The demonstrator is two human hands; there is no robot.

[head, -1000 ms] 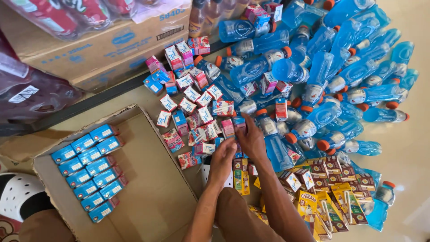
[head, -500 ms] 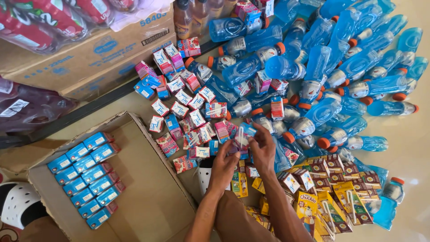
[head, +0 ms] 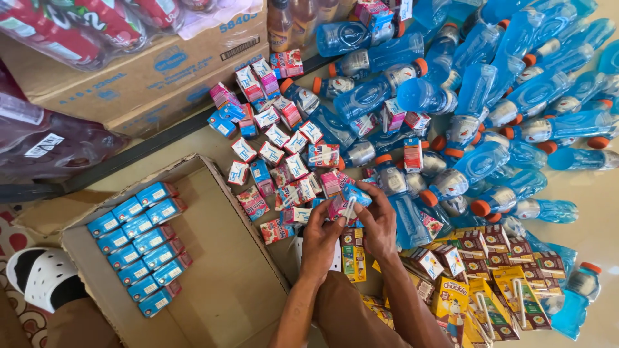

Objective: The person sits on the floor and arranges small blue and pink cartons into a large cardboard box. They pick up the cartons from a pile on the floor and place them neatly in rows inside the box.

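Note:
My left hand and my right hand meet over a heap of small juice cartons on the floor. Together they grip a small blue and pink carton with a straw on its side. More small cartons, pink, blue and white, lie scattered just beyond the hands. An open cardboard box sits to the left, with two rows of blue cartons packed along its left side.
Many blue drink bottles with orange caps are piled at the upper right. Yellow and brown cartons lie at the lower right. A closed cardboard case and wrapped red bottle packs stand at the back left. A white clog rests at the lower left.
Both hands have drawn a little nearer to me and closed on one small carton lifted from the heap. The view has shifted slightly.

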